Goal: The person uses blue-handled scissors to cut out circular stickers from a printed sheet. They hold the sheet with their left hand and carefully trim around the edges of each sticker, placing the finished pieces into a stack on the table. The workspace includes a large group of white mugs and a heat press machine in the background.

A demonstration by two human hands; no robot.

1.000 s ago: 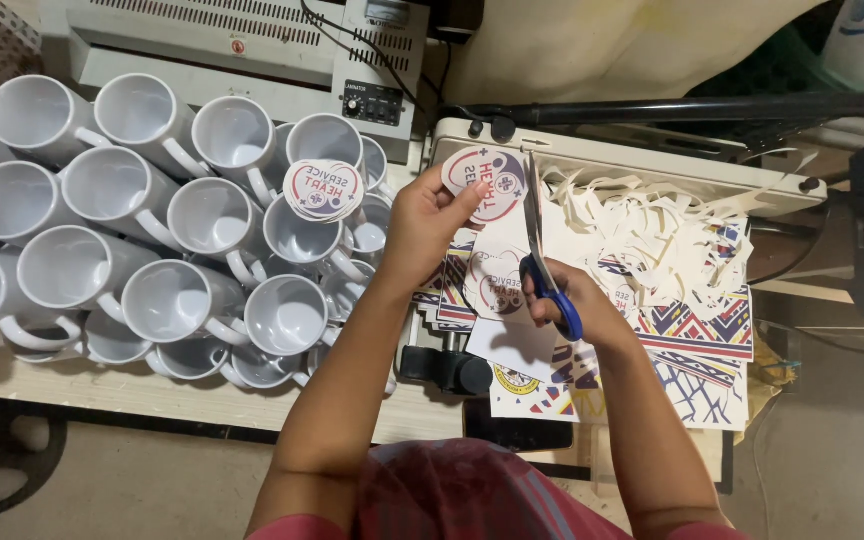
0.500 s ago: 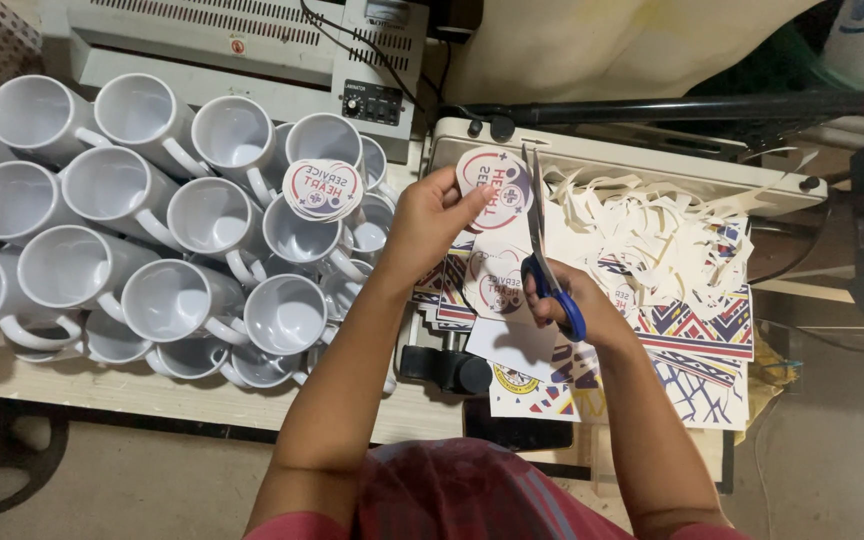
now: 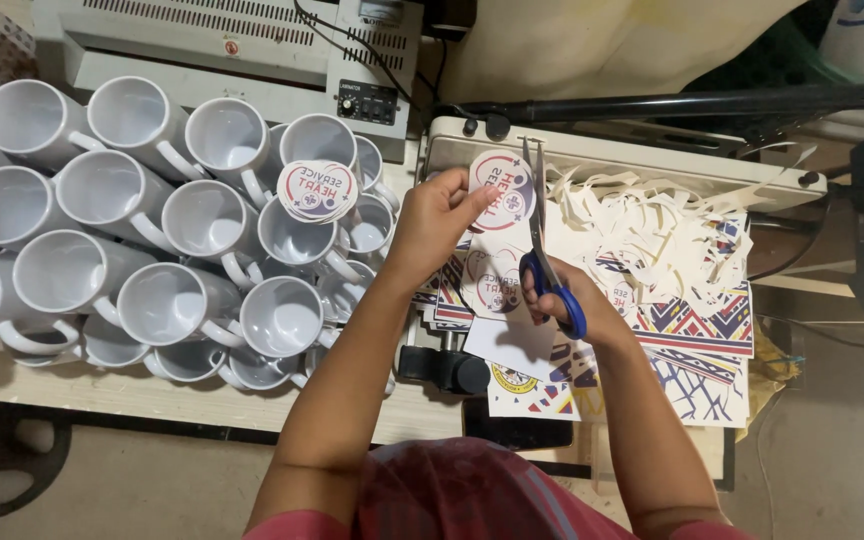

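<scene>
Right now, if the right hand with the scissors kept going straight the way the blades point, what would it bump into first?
The right hand points the blue-handled scissors up the picture. First comes the cream machine edge, probably; just left sits the round printed cutout. Depth is hard to judge.

Mugs (image 3: pixel 152 235) crowd left, paper scraps (image 3: pixel 652 235) right

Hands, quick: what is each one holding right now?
Left hand: closed on a round printed paper cutout.
Right hand: fingers through the handles of blue scissors, blades at the cutout's edge.
</scene>
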